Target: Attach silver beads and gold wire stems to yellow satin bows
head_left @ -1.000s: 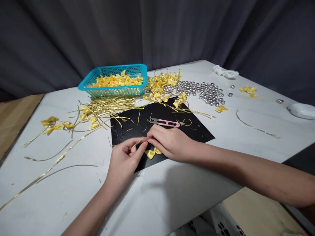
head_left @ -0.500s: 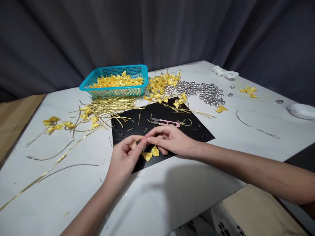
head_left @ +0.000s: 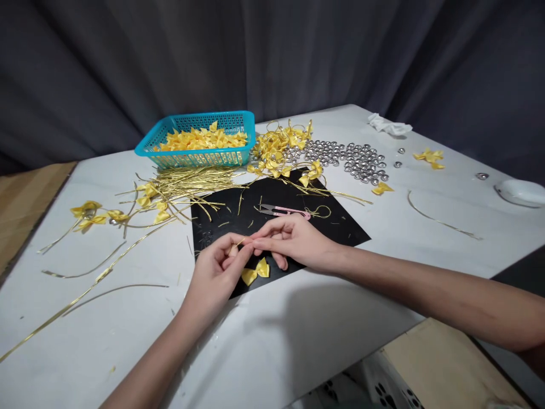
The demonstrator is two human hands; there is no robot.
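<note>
Over a black mat, my left hand and my right hand meet fingertip to fingertip, both pinched closed. A thin gold cord shows between my left thumb and forefinger, and its far end runs into the pinch of both hands, where the fingers cover it. A yellow satin bow is just below the fingertips, close to the mat; whether it hangs from the cord is hidden. Pink-handled thread snips lie on the mat beyond my right hand.
A turquoise basket of yellow bows stands at the back. Before it lies a pile of gold cords. Finished-looking bow loops and silver beads spread to its right. A white dish sits at the right edge.
The bow below my fingers has shifted slightly left and down and turned a little. Both hands stay pinched together in nearly the same place.
</note>
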